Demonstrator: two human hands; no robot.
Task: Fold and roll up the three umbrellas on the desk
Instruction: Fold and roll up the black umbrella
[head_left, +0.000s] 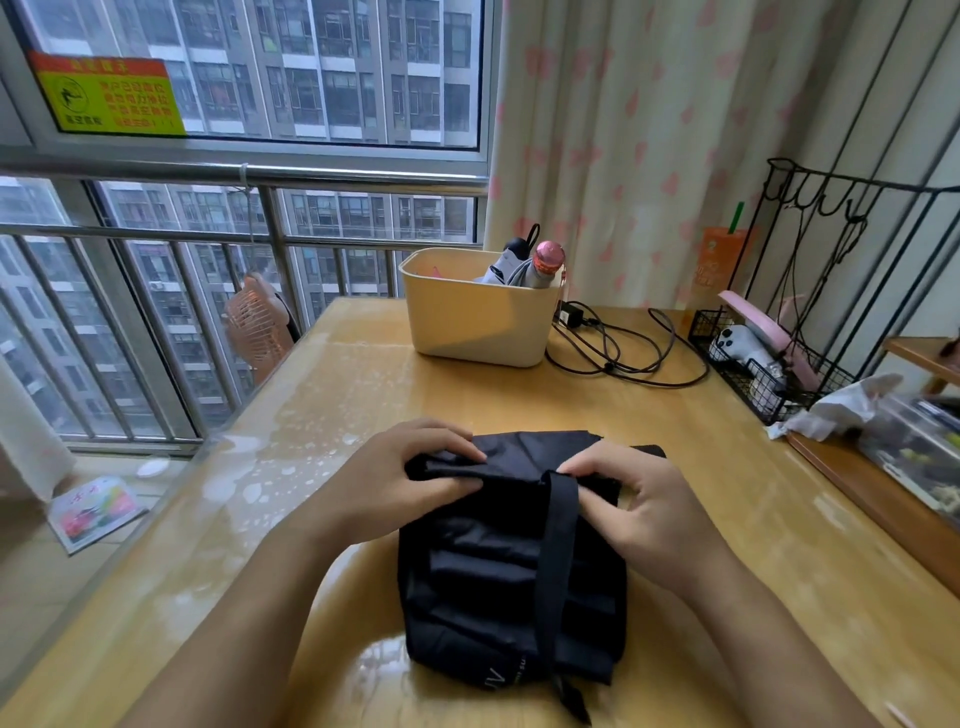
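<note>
Both hands pinch top edge of folded black fabric umbrella (511, 566) on glossy wooden table (322, 415): left hand (410, 478), right hand (631, 499) w/ strap.

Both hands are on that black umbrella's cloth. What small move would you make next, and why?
Probably roll the pinched far edge tightly around the black umbrella. The left hand and right hand both pinch its gathered cloth, the pleats already lie flat in rows on the desk, and the strap drapes loose across them, not yet wrapped.
</note>
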